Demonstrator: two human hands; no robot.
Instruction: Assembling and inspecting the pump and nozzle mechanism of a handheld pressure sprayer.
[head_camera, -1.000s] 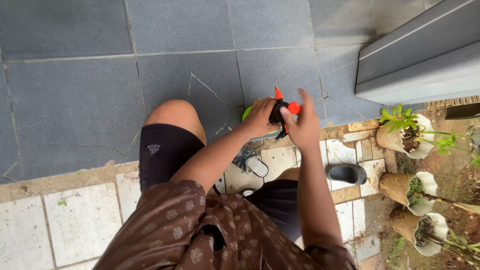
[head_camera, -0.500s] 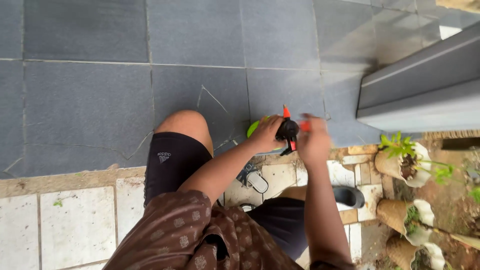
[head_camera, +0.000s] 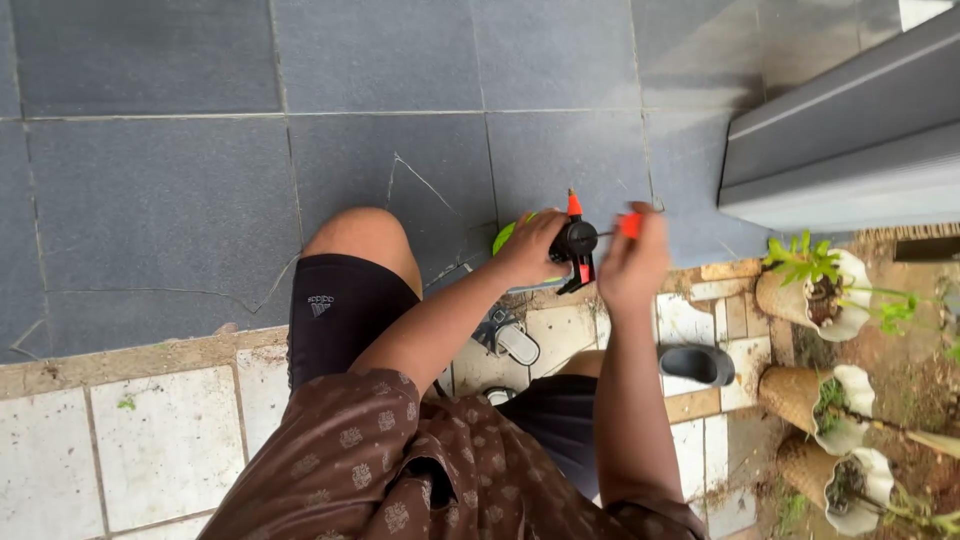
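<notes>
Three white pots (head_camera: 845, 292) (holding plants), left hand (head_camera: 528, 250) gripping sprayer (head_camera: 577, 240)

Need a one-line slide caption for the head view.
Seated person's left hand grips a green, black-headed spray bottle while the right hand works its orange part, beside potted plants.

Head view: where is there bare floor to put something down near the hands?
Free: the grey floor tiles beyond the knee, and the white tiles at lower left. Crowded: the right side, with planters, a dark sandal and the grey step.
</notes>
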